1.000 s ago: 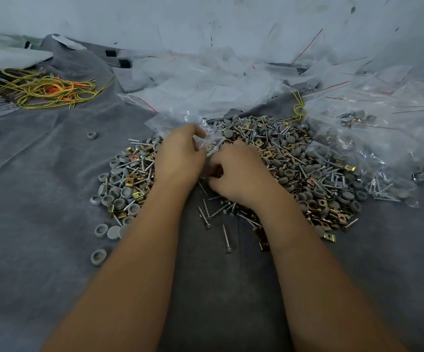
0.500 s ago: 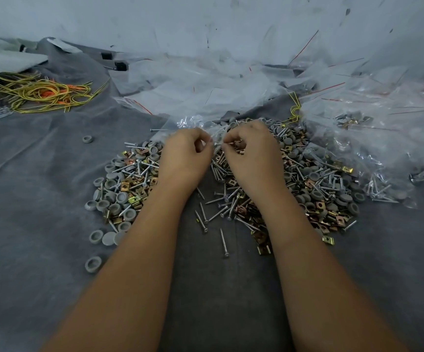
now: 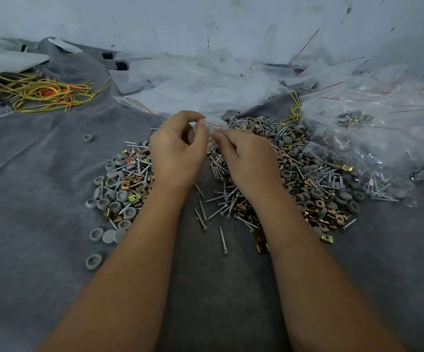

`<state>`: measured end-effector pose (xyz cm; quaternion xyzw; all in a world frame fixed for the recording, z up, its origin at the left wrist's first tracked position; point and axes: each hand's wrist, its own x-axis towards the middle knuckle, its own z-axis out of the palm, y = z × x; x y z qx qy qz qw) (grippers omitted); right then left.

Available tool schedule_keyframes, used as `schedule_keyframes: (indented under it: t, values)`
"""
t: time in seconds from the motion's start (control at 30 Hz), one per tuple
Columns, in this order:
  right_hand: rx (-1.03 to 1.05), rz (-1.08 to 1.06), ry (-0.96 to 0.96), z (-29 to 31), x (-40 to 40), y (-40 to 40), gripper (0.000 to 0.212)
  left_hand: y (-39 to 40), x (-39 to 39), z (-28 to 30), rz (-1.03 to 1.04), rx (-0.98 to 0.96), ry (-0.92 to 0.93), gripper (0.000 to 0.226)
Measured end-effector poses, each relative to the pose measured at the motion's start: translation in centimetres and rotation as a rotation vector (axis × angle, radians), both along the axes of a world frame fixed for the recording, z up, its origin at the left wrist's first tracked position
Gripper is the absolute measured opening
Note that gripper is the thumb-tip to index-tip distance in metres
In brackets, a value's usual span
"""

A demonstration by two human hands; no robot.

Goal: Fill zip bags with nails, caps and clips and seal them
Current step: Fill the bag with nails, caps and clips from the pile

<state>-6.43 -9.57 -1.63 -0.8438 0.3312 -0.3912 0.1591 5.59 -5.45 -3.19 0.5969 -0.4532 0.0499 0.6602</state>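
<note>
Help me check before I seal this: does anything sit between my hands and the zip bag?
Nothing visible does. The left hand and right hand already pinch the zip bag at its top edge, above the pile of screws.

two bare forearms, left grip (image 3: 177, 153) and right grip (image 3: 250, 161) ungloved, no sleeves in view

Zip bag (image 3: 209, 128) largely hidden behind both hands; contents indiscernible. Forearms cut off at bottom edge. Filled bags (image 3: 373, 138) cropped at right edge.
</note>
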Motion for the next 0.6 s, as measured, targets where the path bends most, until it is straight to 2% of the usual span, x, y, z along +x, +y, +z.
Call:
schedule_keyframes:
  t: [0.13,0.23,0.3,0.37,0.43,0.5,0.6]
  values:
    - [0.076,0.100,-0.138,-0.1,0.1,0.1,0.037,0.0,0.7,0.0,0.153,-0.021,-0.014,0.019]
    - [0.062,-0.016,-0.172,0.1,-0.1,-0.1,0.043,-0.2,1.0,-0.2,0.180,0.048,0.014,0.018]
    - [0.024,-0.124,-0.082,0.2,-0.3,-0.3,0.029,-0.4,0.9,-0.5,0.146,0.134,0.029,0.014]
    - [-0.032,-0.168,0.115,0.3,-0.4,-0.3,0.017,-0.8,0.7,-0.7,0.088,0.236,0.053,0.009]
    - [-0.096,-0.172,0.372,0.1,-0.2,-0.2,0.022,-1.1,0.7,-0.9,0.039,0.307,0.064,0.009]
    - [-0.103,-0.179,0.544,-0.1,0.0,0.0,0.033,-1.3,0.7,-1.0,0.027,0.337,0.065,0.010]
    - [-0.105,-0.191,0.563,-0.4,0.2,-0.2,0.034,-1.4,0.9,-1.1,0.025,0.360,0.091,0.010]
